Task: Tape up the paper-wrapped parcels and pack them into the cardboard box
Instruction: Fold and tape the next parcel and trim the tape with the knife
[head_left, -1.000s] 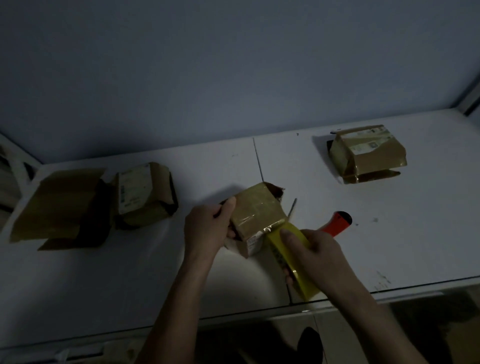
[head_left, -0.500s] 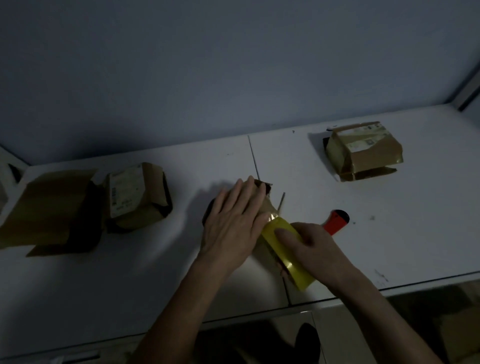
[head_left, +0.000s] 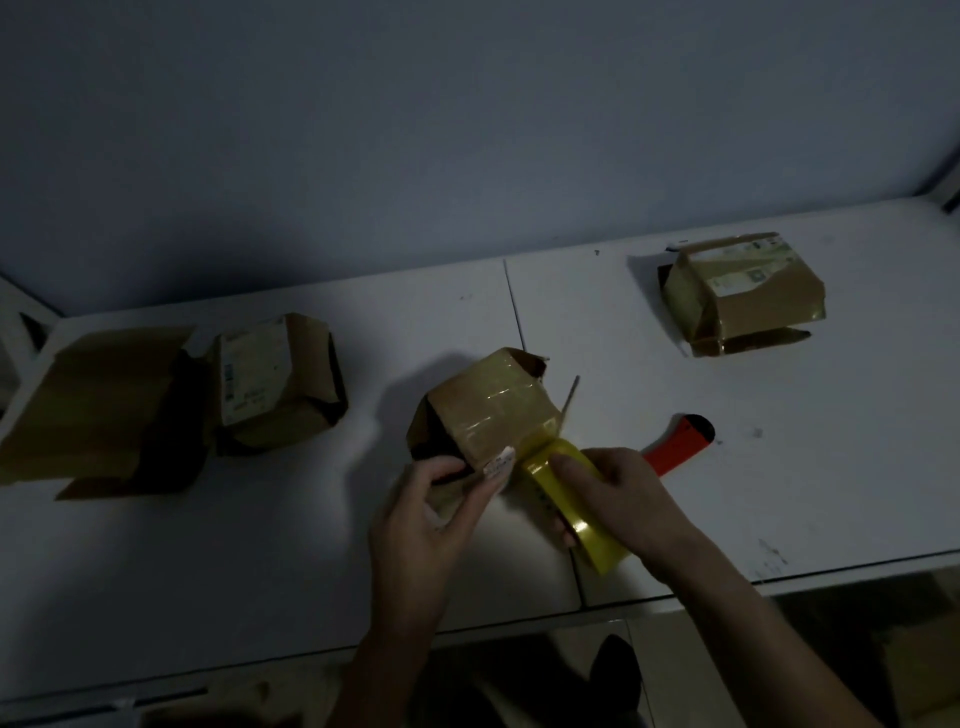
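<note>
Resting on the table (head_left: 675, 519), the parcel (head_left: 493, 410) is gripped by left hand (head_left: 426, 514) fingers; the tape dispenser (head_left: 576, 499) is clasped by the right hand (head_left: 623, 499).

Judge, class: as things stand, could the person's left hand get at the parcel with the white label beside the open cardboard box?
Probably yes, once freed. The left hand now grips the middle parcel; bare table lies between it and the labelled parcel, with nothing in the way.

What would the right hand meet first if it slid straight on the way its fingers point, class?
The right hand, gripping the yellow tape roll, points up-left; it would probably meet the centre parcel first.
</note>
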